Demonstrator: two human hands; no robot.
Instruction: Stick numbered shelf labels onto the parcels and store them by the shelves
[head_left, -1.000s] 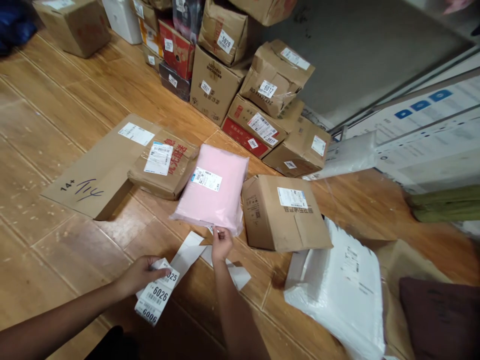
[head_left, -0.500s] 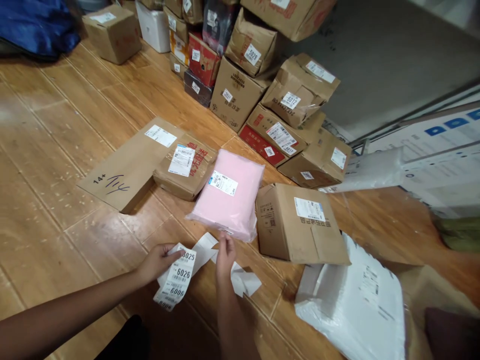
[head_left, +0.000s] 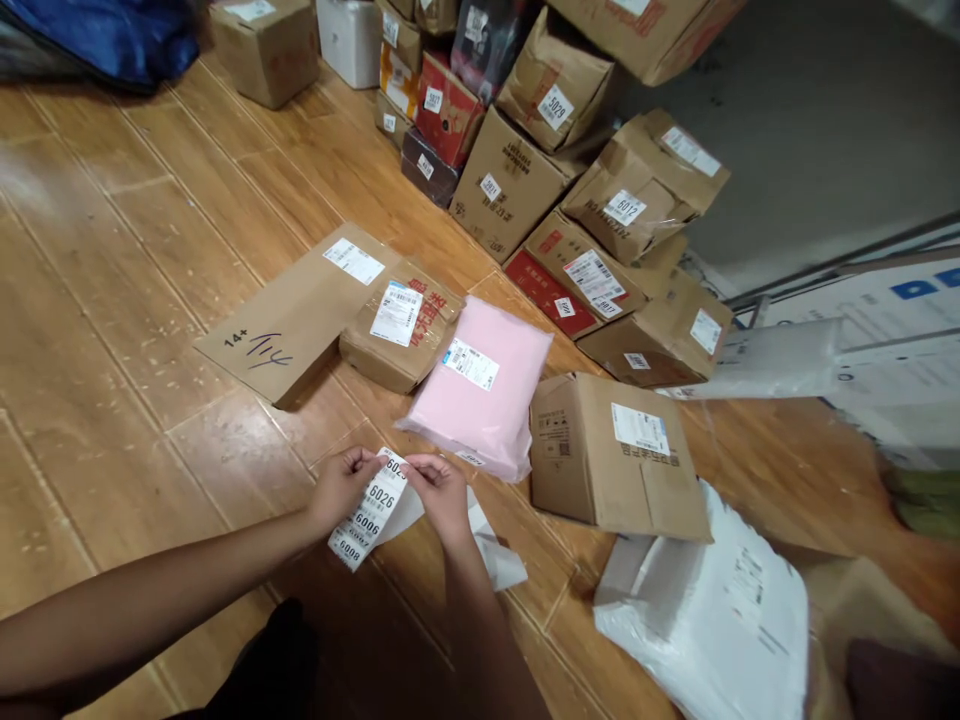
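Note:
A strip of numbered labels (head_left: 366, 522) hangs between my hands, with 6026, 6006 and 6008 readable on it. My left hand (head_left: 341, 488) pinches its upper left edge. At the top right corner, over the label above 6026, the thumb and fingers of my right hand (head_left: 439, 490) are closed on the strip. Blank white backing paper (head_left: 495, 555) trails behind the right wrist onto the floor. Just beyond the hands lies a pink plastic-wrapped parcel (head_left: 487, 370), a white shipping label on its top and a small number sticker on its near edge.
Left of the pink parcel are a small brown box (head_left: 401, 325) and a long flat carton (head_left: 289, 310). A larger carton (head_left: 611, 455) and a white wrapped parcel (head_left: 712, 610) lie to the right. Stacked boxes (head_left: 517, 180) line the wall behind, several with number stickers.
My right hand has come back from the pink parcel's near edge to the label strip and now grips its top corner. The left hand keeps the strip, and the view has shifted.

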